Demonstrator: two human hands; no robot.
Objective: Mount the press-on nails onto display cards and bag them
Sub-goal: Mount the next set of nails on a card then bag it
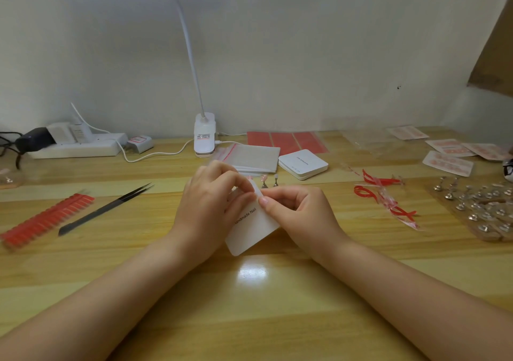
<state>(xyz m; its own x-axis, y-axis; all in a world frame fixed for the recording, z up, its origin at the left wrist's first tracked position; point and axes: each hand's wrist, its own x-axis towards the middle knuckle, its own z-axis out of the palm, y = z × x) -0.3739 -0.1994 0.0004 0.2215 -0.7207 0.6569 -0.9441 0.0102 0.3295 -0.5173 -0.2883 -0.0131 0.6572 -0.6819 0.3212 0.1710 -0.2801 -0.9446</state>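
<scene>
Both forearms reach in — left hand and right hand meet, each grip curled, pinching.

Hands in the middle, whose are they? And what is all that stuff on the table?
They belong to a person wearing a camera on their head, so you look down as they do. The left hand and the right hand both hold a white card printed "Handmade Nail", with a pinching grip near its top edge. On the wooden table lie black tweezers, a row of red nails, a pile of clear bags, a stack of white cards, little metal stands and a white lamp.
</scene>
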